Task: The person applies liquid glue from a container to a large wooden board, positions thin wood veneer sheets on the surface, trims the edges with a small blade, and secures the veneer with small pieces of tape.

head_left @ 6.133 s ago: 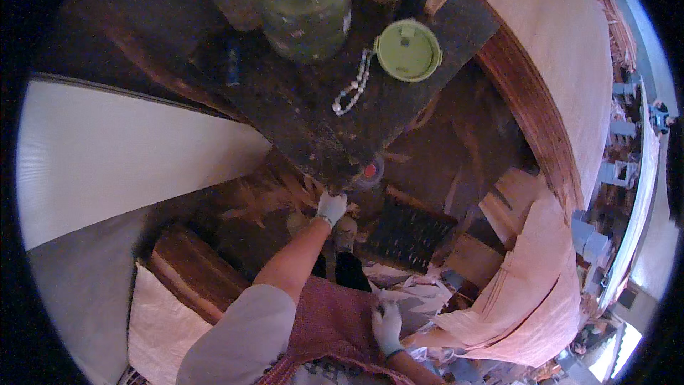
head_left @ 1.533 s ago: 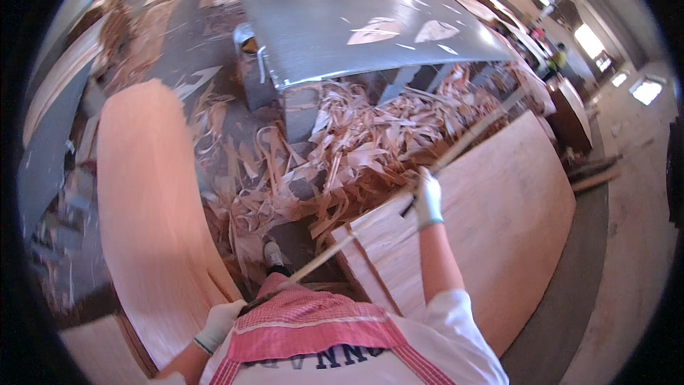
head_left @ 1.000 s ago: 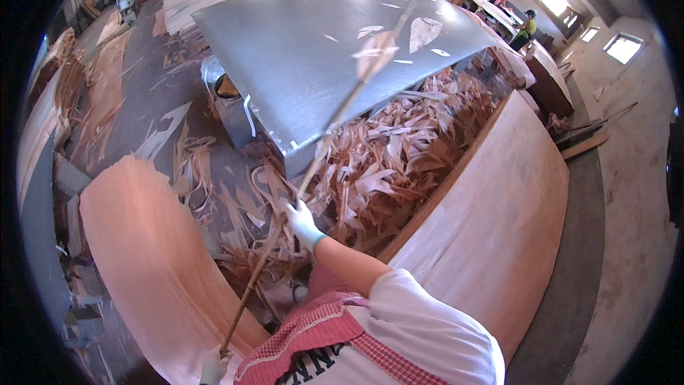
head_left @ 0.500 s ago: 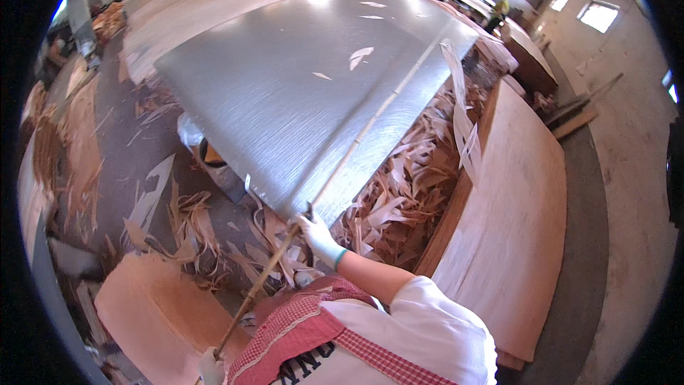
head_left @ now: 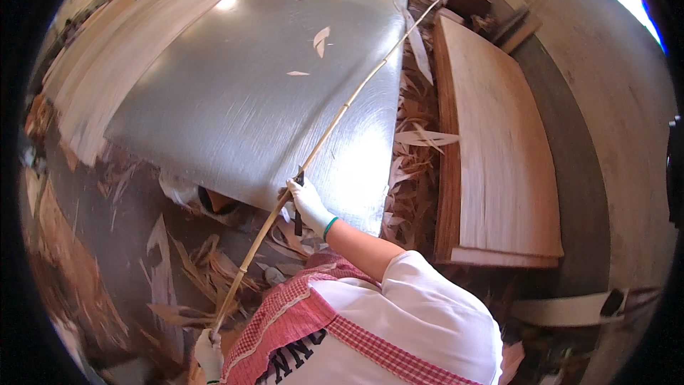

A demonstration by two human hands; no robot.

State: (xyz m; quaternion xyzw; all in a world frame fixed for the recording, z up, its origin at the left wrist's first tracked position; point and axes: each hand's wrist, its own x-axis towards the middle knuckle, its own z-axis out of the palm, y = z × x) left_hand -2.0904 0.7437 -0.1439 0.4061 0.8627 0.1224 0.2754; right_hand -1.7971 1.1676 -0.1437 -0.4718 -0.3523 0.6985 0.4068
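1. The right hand (head_left: 309,200), just off centre toward eight o'clock, is wrapped firmly around the bamboo stick (head_left: 347,105). A dark object (head_left: 298,222) pokes out of that same fist; I can't tell what it is.
2. Down at seven o'clock the left hand (head_left: 208,358) is closed on the stick's lower end, its fingers partly hidden.
3. And here's the change: the view has swung right, and the stick now runs from seven to one o'clock, its tip past the grey sheet's (head_left: 242,110) right edge. Whether it touches the sheet, I can't tell.
4. The big pointed scrap seen there a second ago is off the sheet! A few scraps (head_left: 320,41) remain toward twelve.
5. A pale strip (head_left: 420,48) hangs by that edge at one o'clock; another bridges to the wood stack (head_left: 506,142) at three. So the sheet's right side is barer.
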